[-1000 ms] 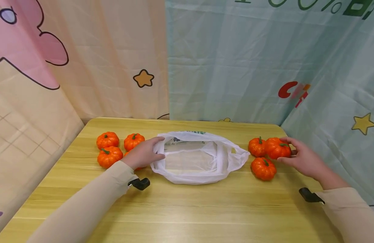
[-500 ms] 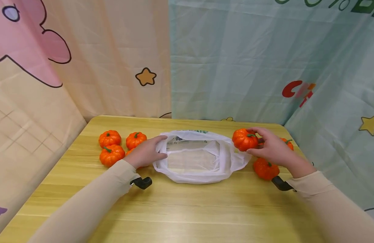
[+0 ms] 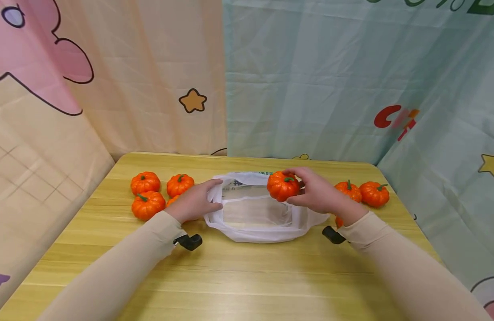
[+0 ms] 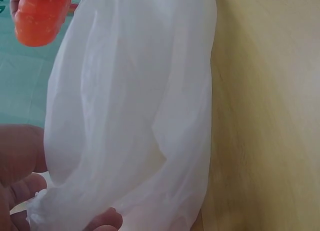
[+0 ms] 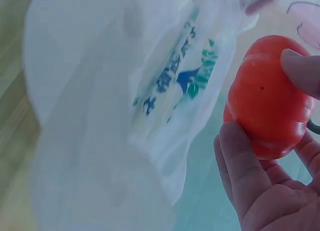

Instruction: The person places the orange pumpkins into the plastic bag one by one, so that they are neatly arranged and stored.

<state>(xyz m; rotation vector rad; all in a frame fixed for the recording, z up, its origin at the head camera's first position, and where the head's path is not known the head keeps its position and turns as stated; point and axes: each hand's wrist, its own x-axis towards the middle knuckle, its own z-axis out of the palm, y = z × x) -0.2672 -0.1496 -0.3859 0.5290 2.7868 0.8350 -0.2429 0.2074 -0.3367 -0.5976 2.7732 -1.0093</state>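
Note:
A small orange pumpkin (image 3: 281,186) with a green stem is gripped by my right hand (image 3: 320,191), thumb and fingers around its side, above the mouth of a white plastic bag (image 3: 255,235). The bag stands with its mouth spread wide on the table, and green and blue print shows on its wall (image 5: 187,81) in the right wrist view. My left hand (image 3: 195,200) holds the bag's left rim. In the left wrist view its fingers (image 4: 20,153) lie on both sides of the thin plastic (image 4: 125,106). The held pumpkin (image 4: 42,18) appears there at top left.
Several pumpkins (image 3: 148,205) sit on the wooden table (image 3: 247,276) at the left, one partly behind my left hand. Three more, including one pumpkin (image 3: 374,194) at far right, stand right of the bag, partly hidden by my right arm. Printed curtains (image 3: 295,80) enclose the table.
My right hand has lifted a pumpkin from the right-hand group and carried it left over the bag's mouth. The left hand stays at the bag's left rim.

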